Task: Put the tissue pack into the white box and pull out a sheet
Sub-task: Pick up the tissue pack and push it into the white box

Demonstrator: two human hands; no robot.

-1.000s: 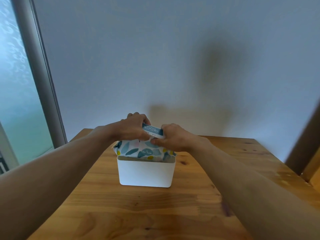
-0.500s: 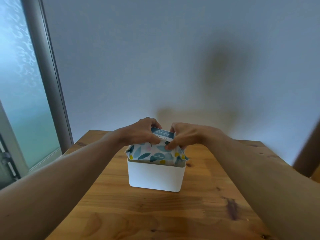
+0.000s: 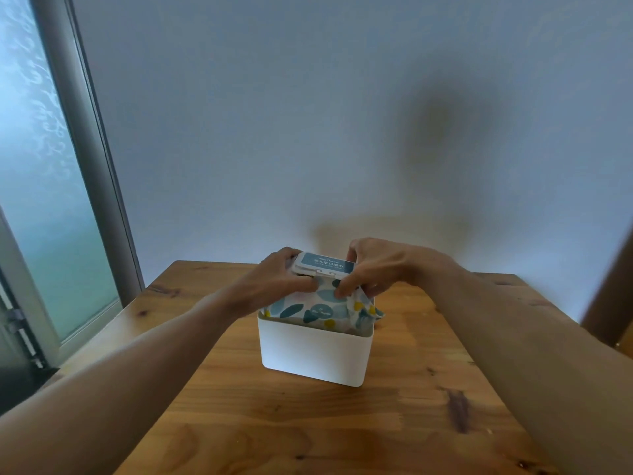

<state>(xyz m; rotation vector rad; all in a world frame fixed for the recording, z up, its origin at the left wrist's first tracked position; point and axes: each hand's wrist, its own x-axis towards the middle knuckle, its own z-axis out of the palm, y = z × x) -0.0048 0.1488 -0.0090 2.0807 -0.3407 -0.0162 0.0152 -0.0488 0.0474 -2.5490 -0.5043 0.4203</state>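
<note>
A white box [image 3: 311, 354] stands open-topped in the middle of the wooden table. The tissue pack [image 3: 318, 308], white with teal leaves and yellow dots, sits partly inside it, its upper half sticking out above the rim. A teal and white flip lid [image 3: 323, 267] tops the pack. My left hand [image 3: 277, 279] grips the pack's left upper side, thumb in front. On the right upper side, my right hand [image 3: 373, 269] grips the pack with fingers pressing its front. The pack's right corner hangs crumpled over the box rim.
The wooden table [image 3: 308, 423] ends at a pale wall behind the box. A frosted window with a grey frame [image 3: 89, 149] runs along the left. A dark wooden edge [image 3: 613, 303] shows at the far right.
The view has shifted, so box and hands sit further right and lower. Both hands still hold the pack, and its flip lid now shows more fully between them.
</note>
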